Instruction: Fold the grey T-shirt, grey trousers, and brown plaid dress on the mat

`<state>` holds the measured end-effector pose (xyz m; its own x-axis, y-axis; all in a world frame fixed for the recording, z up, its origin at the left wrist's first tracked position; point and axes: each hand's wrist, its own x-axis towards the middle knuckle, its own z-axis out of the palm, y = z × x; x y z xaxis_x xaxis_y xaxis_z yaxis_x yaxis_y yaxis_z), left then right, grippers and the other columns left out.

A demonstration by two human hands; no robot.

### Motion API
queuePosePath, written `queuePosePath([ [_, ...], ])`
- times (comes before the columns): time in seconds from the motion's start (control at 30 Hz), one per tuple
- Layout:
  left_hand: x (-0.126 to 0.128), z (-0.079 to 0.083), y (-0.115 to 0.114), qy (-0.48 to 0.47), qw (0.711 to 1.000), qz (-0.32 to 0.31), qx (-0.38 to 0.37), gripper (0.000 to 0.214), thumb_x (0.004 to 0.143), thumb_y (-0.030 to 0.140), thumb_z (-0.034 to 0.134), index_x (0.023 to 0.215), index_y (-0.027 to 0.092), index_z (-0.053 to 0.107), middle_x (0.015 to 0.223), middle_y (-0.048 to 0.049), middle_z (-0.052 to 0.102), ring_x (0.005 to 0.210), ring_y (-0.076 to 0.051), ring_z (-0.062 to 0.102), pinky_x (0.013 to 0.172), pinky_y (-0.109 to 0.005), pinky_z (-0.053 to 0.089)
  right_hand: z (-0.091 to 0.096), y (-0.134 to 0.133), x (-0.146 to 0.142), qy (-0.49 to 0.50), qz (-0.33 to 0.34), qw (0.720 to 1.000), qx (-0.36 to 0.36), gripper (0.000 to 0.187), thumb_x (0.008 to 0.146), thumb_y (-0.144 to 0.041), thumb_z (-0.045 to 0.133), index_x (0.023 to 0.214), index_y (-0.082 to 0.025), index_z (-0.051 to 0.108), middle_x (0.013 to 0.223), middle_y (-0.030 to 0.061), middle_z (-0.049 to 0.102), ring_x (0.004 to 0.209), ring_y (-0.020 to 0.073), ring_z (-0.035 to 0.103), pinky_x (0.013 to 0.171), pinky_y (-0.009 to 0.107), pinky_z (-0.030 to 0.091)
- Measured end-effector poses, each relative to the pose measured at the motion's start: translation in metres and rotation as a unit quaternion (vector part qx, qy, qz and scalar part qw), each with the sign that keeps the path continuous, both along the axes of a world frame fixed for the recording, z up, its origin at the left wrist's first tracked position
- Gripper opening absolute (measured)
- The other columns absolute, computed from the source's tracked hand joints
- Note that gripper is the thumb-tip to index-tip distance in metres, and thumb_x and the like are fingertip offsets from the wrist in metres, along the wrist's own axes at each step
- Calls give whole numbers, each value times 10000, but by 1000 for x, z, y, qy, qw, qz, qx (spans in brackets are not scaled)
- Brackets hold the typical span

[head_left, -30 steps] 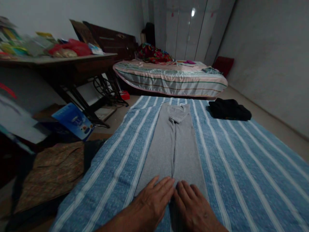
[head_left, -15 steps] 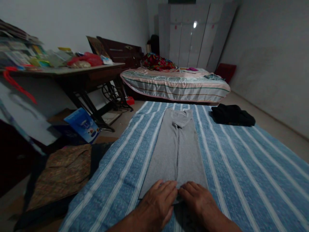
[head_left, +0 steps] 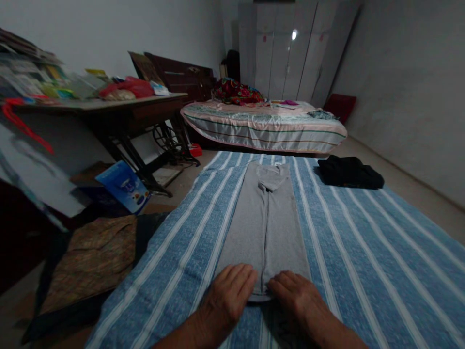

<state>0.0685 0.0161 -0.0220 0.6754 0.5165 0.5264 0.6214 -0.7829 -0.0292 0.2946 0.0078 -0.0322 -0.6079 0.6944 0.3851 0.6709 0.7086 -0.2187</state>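
Note:
A grey shirt [head_left: 265, 232] lies flat and face down or up, I cannot tell which, with its sides folded in to meet along a seam down the middle. Its neck end points away from me and its hem is close to me. My left hand [head_left: 232, 295] lies open over the near left corner, fingers flat on the cloth. Across the seam, my right hand [head_left: 294, 295] rests on the near right corner with its fingers laid on the fabric, slightly bent. Between both hands a short stretch of hem shows.
Blue-and-white striped cloth [head_left: 181, 232] covers the bed beneath. Folded black clothing [head_left: 350, 172] sits at the far right. A checked cloth [head_left: 94, 257] lies low on the left, near a blue box [head_left: 125, 186]. Beyond are a cluttered sewing table [head_left: 145, 104] and another bed [head_left: 269, 128].
My left hand has slid left along the hem, so the gap between my hands is wider. The right hand stays nearly in place. The shirt keeps its folded shape.

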Motion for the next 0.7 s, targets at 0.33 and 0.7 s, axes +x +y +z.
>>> queuePosePath([
  [0.33,-49,1,-2,-20,999,35,-4,392,868,33,364,1151,150,608,1080,-115,688,1055,-206,622,959,-375,495,-22,-20,-5,67,-52,990,114,373,842,-62,377,1154,-158,558,1054,120,660,1011,248,585,840,372,489],
  [0.7,-27,23,16,49,991,-83,-90,367,899,63,350,1159,162,588,1104,-96,704,1071,-188,633,941,-343,500,-9,0,0,67,-18,997,42,294,768,-83,530,1031,-212,552,848,23,670,725,175,599,651,275,455],
])
